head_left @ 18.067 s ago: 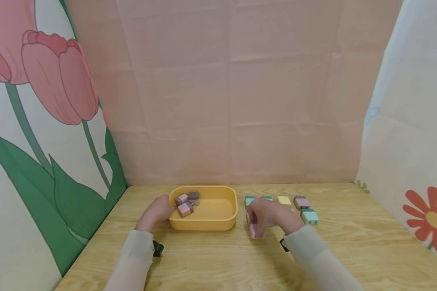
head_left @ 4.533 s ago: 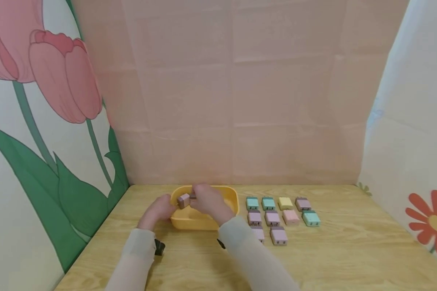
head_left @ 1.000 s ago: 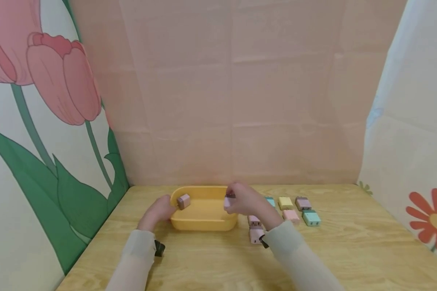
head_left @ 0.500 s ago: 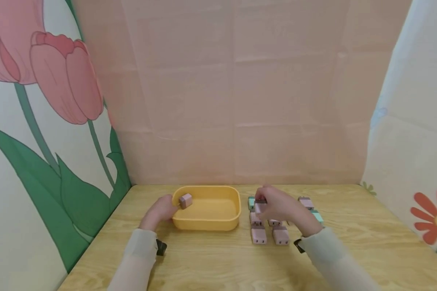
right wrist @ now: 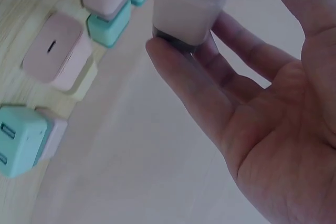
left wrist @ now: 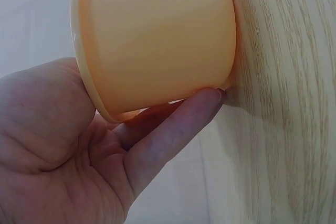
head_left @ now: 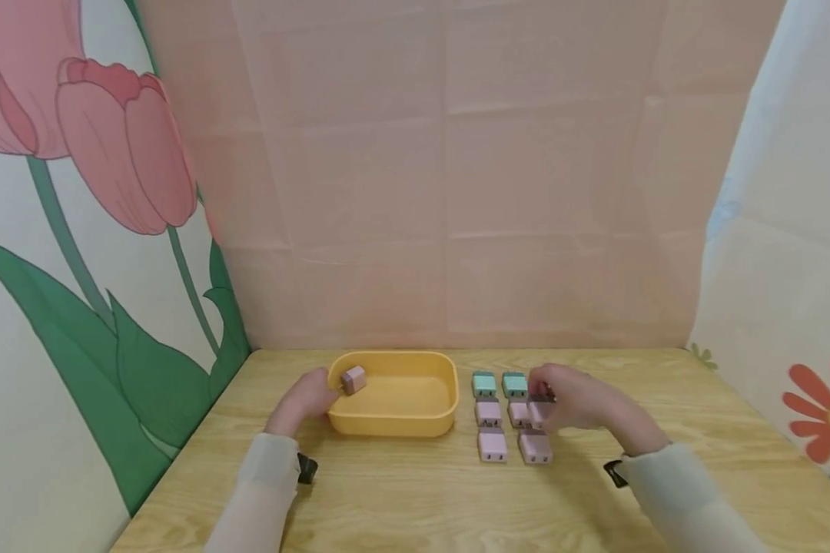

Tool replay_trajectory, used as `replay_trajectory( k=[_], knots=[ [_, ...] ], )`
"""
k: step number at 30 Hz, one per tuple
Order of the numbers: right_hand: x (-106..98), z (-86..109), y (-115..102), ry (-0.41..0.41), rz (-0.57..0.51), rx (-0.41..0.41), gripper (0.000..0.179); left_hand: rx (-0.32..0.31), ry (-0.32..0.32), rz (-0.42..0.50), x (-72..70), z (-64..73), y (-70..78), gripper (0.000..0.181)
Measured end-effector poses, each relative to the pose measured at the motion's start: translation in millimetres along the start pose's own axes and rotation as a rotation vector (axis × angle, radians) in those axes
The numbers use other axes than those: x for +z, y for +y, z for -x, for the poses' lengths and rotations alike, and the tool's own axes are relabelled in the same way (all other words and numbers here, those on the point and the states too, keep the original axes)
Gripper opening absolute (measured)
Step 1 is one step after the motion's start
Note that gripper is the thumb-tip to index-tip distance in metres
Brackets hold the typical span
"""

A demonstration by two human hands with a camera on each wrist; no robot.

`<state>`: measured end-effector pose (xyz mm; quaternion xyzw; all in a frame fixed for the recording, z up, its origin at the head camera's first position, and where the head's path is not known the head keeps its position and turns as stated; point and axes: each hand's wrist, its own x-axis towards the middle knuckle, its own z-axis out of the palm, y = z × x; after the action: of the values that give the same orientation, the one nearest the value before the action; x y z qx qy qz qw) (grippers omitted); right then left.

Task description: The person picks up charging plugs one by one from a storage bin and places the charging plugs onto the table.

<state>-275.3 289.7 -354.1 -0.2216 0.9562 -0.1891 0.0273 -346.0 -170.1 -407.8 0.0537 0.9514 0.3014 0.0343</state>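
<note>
My left hand (head_left: 309, 395) grips the left end of a yellow plastic basket (head_left: 394, 426); in the left wrist view its fingers lie along the outer wall. One pink charger plug (head_left: 354, 379) with a darker end lies inside at the left. My right hand (head_left: 581, 399) pinches a lilac USB charger (right wrist: 186, 9) between thumb and fingers, above the rows of chargers right of the basket. Near it are two teal chargers (head_left: 485, 384) at the back and lilac chargers (head_left: 493, 445) in front. The right hand hides several chargers in the head view.
In the right wrist view a pink charger (right wrist: 55, 51), a yellow charger (right wrist: 84, 80) and a teal charger (right wrist: 21, 135) stand on the wooden table (head_left: 401, 491). A pink sheet (head_left: 443, 192) hangs behind, with flower-printed panels at both sides.
Over the earlier frames, chargers have gone from the basket into rows on the table. In the last second my right hand has carried one charger rightward from the basket; my left hand stays put.
</note>
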Motion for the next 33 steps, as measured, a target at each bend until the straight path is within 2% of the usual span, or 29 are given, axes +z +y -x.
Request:
replay_trajectory(
  k=[5, 11, 17, 22, 33],
  knots=[
    [-4, 5.9, 12, -0.056, -0.009, 0.019, 0.040, 0.014, 0.006, -0.027, 0.4, -3.2, 0.6, 0.027],
    [-6, 12.3, 22, -0.137, 0.009, 0.042, 0.041, 0.003, 0.005, -0.033, 2.4, -4.0, -1.2, 0.023],
    [-9, 17.4, 25, -0.154, -0.015, 0.047, 0.041, 0.004, 0.007, -0.017, 1.4, -1.0, 0.5, 0.022],
    [-10, 18.6, 27, -0.168, -0.022, 0.100, 0.042, -0.012, -0.003, -0.011, 0.3, 1.7, 1.5, 0.027],
    [-2, 13.8, 35, -0.163, 0.057, 0.148, 0.041, -0.026, -0.016, 0.016, 0.2, 1.1, 0.3, 0.033]
  ],
)
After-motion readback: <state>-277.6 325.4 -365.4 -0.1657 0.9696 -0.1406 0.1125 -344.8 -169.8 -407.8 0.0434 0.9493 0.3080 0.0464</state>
